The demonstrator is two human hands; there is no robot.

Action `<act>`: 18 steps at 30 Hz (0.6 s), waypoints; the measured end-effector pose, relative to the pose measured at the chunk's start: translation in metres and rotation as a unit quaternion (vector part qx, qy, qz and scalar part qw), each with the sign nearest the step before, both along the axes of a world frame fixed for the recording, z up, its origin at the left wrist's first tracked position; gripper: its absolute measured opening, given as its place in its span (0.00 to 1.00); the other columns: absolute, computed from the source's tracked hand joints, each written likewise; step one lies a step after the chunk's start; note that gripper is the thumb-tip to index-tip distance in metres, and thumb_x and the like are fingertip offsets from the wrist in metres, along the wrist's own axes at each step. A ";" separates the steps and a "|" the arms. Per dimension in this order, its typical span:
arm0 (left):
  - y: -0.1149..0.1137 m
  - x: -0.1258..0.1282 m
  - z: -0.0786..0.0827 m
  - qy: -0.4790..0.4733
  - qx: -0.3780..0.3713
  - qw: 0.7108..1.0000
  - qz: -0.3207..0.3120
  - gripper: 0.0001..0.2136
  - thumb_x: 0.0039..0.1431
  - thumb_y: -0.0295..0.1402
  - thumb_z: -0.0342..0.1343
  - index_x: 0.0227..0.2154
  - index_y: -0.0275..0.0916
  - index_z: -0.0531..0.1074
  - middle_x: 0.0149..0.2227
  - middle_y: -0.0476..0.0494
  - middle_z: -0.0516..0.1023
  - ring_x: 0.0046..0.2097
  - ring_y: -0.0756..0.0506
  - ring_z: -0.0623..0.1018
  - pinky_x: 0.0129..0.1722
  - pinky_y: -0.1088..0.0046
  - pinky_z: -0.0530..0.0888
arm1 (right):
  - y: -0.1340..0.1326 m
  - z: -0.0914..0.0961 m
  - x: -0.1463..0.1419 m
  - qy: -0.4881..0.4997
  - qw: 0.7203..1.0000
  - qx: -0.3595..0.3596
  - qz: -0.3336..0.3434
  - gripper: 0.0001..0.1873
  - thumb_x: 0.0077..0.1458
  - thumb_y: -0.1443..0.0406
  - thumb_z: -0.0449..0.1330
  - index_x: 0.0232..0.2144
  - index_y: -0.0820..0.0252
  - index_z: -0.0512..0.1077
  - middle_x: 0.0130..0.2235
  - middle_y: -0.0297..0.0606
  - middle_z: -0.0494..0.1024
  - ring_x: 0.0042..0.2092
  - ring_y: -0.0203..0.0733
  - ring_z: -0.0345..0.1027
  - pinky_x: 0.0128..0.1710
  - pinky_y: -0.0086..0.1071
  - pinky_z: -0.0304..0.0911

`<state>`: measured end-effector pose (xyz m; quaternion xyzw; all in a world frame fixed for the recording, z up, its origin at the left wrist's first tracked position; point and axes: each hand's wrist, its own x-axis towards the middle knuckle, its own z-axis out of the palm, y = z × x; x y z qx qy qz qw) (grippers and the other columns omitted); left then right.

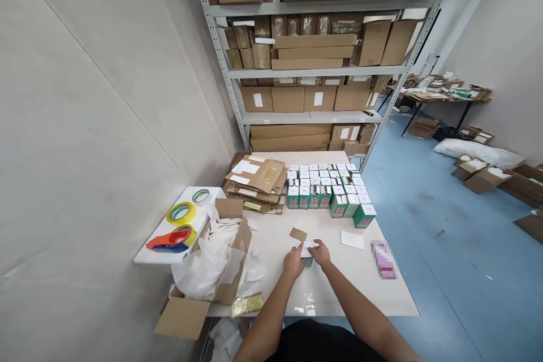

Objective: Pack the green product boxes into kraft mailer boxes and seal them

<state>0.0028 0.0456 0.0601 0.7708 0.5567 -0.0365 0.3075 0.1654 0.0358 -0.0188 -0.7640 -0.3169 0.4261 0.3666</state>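
Observation:
A small green-and-white box (pixel 307 253) stands on the table in front of me, its white top facing up. My left hand (pixel 293 262) grips its left side, with the thumb near the top edge. At its upper right, my right hand (pixel 320 253) has its fingers closed against the top. Just beyond the box lies a small brown cardboard piece (pixel 298 234). A white sheet (pixel 352 239) rests to the right of my right hand. Farther back, rows of similar green-and-white boxes (pixel 315 197) stand close together, some with raised or unclosed tops.
Flattened cardboard (pixel 258 178) is stacked at the back left. An open carton (pixel 237 271) full of white wrapping stands at the left edge. Beside it, a white block (pixel 153 237) bears tape rolls and a red tape dispenser (pixel 172 238). A loaded shelf (pixel 314 119) rises behind the table.

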 end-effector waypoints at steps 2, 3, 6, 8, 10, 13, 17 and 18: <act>0.001 -0.002 0.002 0.005 0.008 1.000 0.005 0.36 0.58 0.27 0.58 0.70 0.45 0.59 0.61 0.35 0.73 0.58 0.35 0.76 0.55 0.64 0.72 | 0.001 0.001 -0.003 0.013 1.000 0.006 0.003 0.24 0.43 0.62 0.65 0.47 0.53 0.74 0.34 0.35 0.83 0.44 0.51 0.80 0.49 0.42 0.72; 0.003 -0.003 0.003 -0.003 0.017 1.000 0.009 0.37 0.57 0.27 0.59 0.70 0.44 0.60 0.64 0.34 0.70 0.60 0.34 0.75 0.56 0.62 0.72 | 0.000 0.002 -0.004 0.033 0.999 0.017 0.010 0.25 0.43 0.62 0.64 0.47 0.54 0.74 0.36 0.36 0.84 0.45 0.52 0.80 0.51 0.43 0.72; 0.012 -0.004 0.004 -0.049 0.032 0.998 0.010 0.39 0.50 0.25 0.63 0.67 0.46 0.65 0.71 0.38 0.62 0.65 0.31 0.70 0.59 0.60 0.71 | -0.003 0.003 -0.007 0.099 0.994 0.043 0.028 0.28 0.42 0.63 0.65 0.50 0.53 0.74 0.43 0.39 0.85 0.51 0.55 0.78 0.53 0.45 0.71; 0.019 -0.003 0.004 -0.061 0.033 0.998 -0.006 0.38 0.48 0.22 0.63 0.65 0.45 0.67 0.68 0.38 0.67 0.65 0.32 0.70 0.60 0.60 0.70 | -0.009 0.004 -0.007 0.139 0.988 0.049 0.039 0.31 0.40 0.63 0.66 0.52 0.53 0.74 0.49 0.42 0.83 0.55 0.55 0.76 0.54 0.45 0.70; 0.025 -0.002 0.005 -0.041 0.042 0.998 -0.029 0.36 0.48 0.22 0.63 0.63 0.44 0.69 0.62 0.37 0.74 0.63 0.33 0.73 0.60 0.60 0.71 | -0.016 0.006 -0.005 0.167 0.984 0.038 0.049 0.34 0.40 0.62 0.67 0.55 0.52 0.74 0.55 0.45 0.80 0.59 0.56 0.73 0.54 0.45 0.70; 0.032 -0.001 0.009 -0.009 0.050 0.997 -0.064 0.30 0.48 0.24 0.64 0.57 0.44 0.75 0.56 0.38 0.78 0.58 0.34 0.78 0.57 0.60 0.72 | -0.026 0.012 -0.001 0.182 0.981 0.011 0.060 0.37 0.44 0.59 0.67 0.59 0.48 0.72 0.64 0.46 0.73 0.63 0.57 0.68 0.53 0.46 0.68; 0.043 -0.001 0.016 -0.046 0.029 0.996 -0.070 0.13 0.54 0.36 0.65 0.43 0.46 0.80 0.49 0.41 0.82 0.55 0.35 0.80 0.57 0.62 0.72 | -0.030 0.021 0.004 0.196 0.979 -0.004 0.054 0.35 0.54 0.46 0.59 0.64 0.43 0.67 0.66 0.42 0.71 0.64 0.53 0.67 0.55 0.46 0.64; 0.047 -0.001 0.017 -0.057 0.022 0.996 -0.058 0.10 0.58 0.39 0.62 0.41 0.45 0.81 0.46 0.40 0.83 0.54 0.36 0.80 0.57 0.62 0.72 | -0.029 0.023 0.006 0.202 0.978 -0.010 0.051 0.35 0.56 0.42 0.56 0.64 0.42 0.67 0.66 0.42 0.70 0.64 0.52 0.67 0.55 0.45 0.64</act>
